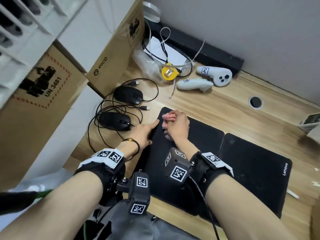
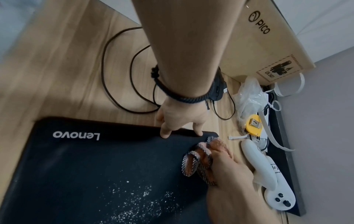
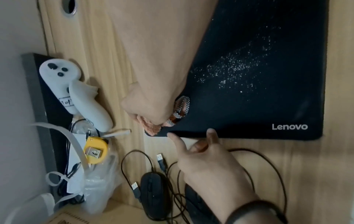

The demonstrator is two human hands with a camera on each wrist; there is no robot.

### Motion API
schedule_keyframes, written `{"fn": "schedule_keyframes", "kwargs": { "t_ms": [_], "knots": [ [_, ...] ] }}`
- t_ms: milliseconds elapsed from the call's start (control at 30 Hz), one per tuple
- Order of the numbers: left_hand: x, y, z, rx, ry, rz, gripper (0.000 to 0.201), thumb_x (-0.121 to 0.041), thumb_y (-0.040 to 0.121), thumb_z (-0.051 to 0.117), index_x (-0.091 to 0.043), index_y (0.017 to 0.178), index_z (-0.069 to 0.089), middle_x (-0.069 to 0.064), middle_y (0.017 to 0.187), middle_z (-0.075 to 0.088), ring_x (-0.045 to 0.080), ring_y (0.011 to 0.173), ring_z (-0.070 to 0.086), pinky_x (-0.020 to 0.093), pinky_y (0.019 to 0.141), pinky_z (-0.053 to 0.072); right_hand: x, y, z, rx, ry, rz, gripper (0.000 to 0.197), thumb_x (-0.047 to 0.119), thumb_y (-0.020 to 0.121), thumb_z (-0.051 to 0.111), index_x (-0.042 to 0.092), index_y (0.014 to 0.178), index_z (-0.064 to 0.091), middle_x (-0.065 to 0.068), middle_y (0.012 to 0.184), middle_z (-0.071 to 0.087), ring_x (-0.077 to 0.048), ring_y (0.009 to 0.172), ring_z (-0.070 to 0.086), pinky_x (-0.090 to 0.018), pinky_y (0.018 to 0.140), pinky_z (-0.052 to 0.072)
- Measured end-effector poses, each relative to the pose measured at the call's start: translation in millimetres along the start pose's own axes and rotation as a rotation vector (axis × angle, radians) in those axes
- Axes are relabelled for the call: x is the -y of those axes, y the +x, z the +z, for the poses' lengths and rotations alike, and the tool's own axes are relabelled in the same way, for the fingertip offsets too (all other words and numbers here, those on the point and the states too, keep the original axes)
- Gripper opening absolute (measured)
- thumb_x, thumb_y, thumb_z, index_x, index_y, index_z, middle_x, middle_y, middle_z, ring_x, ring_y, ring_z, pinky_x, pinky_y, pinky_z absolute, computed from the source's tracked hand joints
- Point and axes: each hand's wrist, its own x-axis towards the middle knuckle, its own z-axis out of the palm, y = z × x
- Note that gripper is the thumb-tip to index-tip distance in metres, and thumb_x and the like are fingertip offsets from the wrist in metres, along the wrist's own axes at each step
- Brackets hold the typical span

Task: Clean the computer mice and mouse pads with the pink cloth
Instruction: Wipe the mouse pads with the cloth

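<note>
Two black mouse pads lie side by side on the wooden desk, the left pad (image 1: 199, 135) and the right pad (image 1: 256, 170). My right hand (image 1: 176, 122) grips the bunched pink cloth (image 1: 168, 116) and presses it on the left pad's far corner. In the right wrist view the cloth (image 3: 153, 128) shows under my fist (image 3: 151, 109). My left hand (image 1: 150, 131) rests straight fingers (image 2: 164, 134) on that pad's left edge (image 2: 95, 166). White specks (image 2: 138, 201) dot the pad. Two black wired mice (image 1: 128, 94) (image 1: 115, 121) lie left of it.
The mice's cables (image 1: 97, 118) loop over the desk by the left hand. Cardboard boxes (image 1: 107, 63) stand at the left. Two white controllers (image 1: 214, 76), a yellow tape measure (image 1: 168, 73), a plastic bag and a black bar lie along the back wall. A cable hole (image 1: 255, 102) is at the right.
</note>
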Motion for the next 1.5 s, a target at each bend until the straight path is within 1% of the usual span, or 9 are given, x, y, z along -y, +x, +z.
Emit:
{"fn": "schedule_keyframes", "kwargs": {
  "t_ms": [100,333,533,700,800,967,1100,1267,1500],
  "knots": [
    [-1,-1,-6,0.0,0.077,-0.04,0.087,-0.03,0.084,0.07,-0.051,0.147,0.015,0.008,0.119,0.061,0.029,0.111,0.058,0.034,0.086,0.049,-25,1,-24,0.014,-0.049,-0.008,0.032,0.002,0.079,0.054,0.021,0.097,0.074,-0.007,0.104,0.07,-0.025,0.1,0.063,-0.026,0.078,0.045],
    [-2,3,-11,0.018,0.113,-0.055,0.086,-0.035,0.081,0.074,-0.053,0.145,0.019,0.005,0.119,0.062,0.026,0.113,0.056,0.037,0.086,0.051,-69,-8,-74,-0.331,-0.127,0.161,0.038,-0.003,0.082,0.051,0.017,0.107,0.07,-0.016,0.108,0.068,-0.036,0.104,0.061,-0.035,0.086,0.047],
    [2,-1,-9,-0.017,0.199,-0.053,0.083,-0.048,0.083,0.068,-0.059,0.143,0.012,0.006,0.117,0.063,0.026,0.109,0.058,0.034,0.078,0.05,-32,-15,21,-0.109,-0.229,-0.114,0.025,0.018,0.083,0.068,0.014,0.108,0.067,-0.012,0.11,0.059,-0.031,0.103,0.054,-0.034,0.093,0.042],
    [0,-8,-10,-0.036,0.188,-0.053,0.084,-0.045,0.085,0.067,-0.057,0.145,0.01,0.008,0.113,0.062,0.028,0.104,0.059,0.034,0.071,0.046,-62,-34,-6,0.05,-0.232,-0.215,0.036,0.002,0.082,0.061,0.02,0.112,0.068,0.0,0.107,0.05,-0.02,0.102,0.046,-0.02,0.084,0.035],
    [-3,-10,-9,-0.045,0.175,-0.052,0.085,-0.041,0.084,0.069,-0.054,0.146,0.012,0.006,0.11,0.062,0.028,0.102,0.06,0.032,0.067,0.043,-90,-32,-50,-0.119,-0.19,-0.09,0.03,0.003,0.081,0.061,0.018,0.105,0.069,-0.004,0.104,0.055,-0.024,0.103,0.053,-0.016,0.077,0.03],
    [-3,-8,-5,-0.079,0.119,-0.057,0.077,-0.033,0.081,0.074,-0.042,0.141,0.027,0.004,0.109,0.062,0.028,0.099,0.059,0.036,0.07,0.044,-76,1,-45,-0.333,-0.192,0.063,0.024,0.004,0.081,0.055,0.01,0.103,0.064,-0.015,0.109,0.062,-0.035,0.102,0.057,-0.034,0.08,0.041],
    [3,-7,-2,-0.098,0.073,-0.113,0.062,-0.037,0.077,0.076,-0.022,0.12,0.035,0.01,0.107,0.062,0.032,0.089,0.058,0.037,0.068,0.042,-42,4,14,-0.168,-0.168,-0.116,0.035,0.002,0.077,0.056,0.015,0.107,0.068,-0.011,0.113,0.059,-0.032,0.103,0.057,-0.035,0.086,0.045],
    [4,-13,2,-0.125,0.067,-0.08,0.062,-0.038,0.081,0.072,-0.024,0.127,0.034,0.01,0.11,0.062,0.035,0.098,0.061,0.038,0.07,0.044,-53,-32,5,0.133,-0.22,-0.314,0.037,0.0,0.078,0.059,0.018,0.108,0.071,-0.003,0.101,0.053,-0.022,0.097,0.051,-0.025,0.078,0.038],
    [6,-12,13,-0.134,0.121,0.038,0.067,-0.028,0.092,0.06,-0.046,0.146,0.026,-0.001,0.115,0.064,0.026,0.107,0.059,0.034,0.076,0.045,-115,-42,-75,-0.359,-0.176,0.183,0.023,0.011,0.083,0.054,0.02,0.099,0.068,-0.009,0.091,0.07,-0.031,0.084,0.062,-0.03,0.073,0.047]
  ]
}}
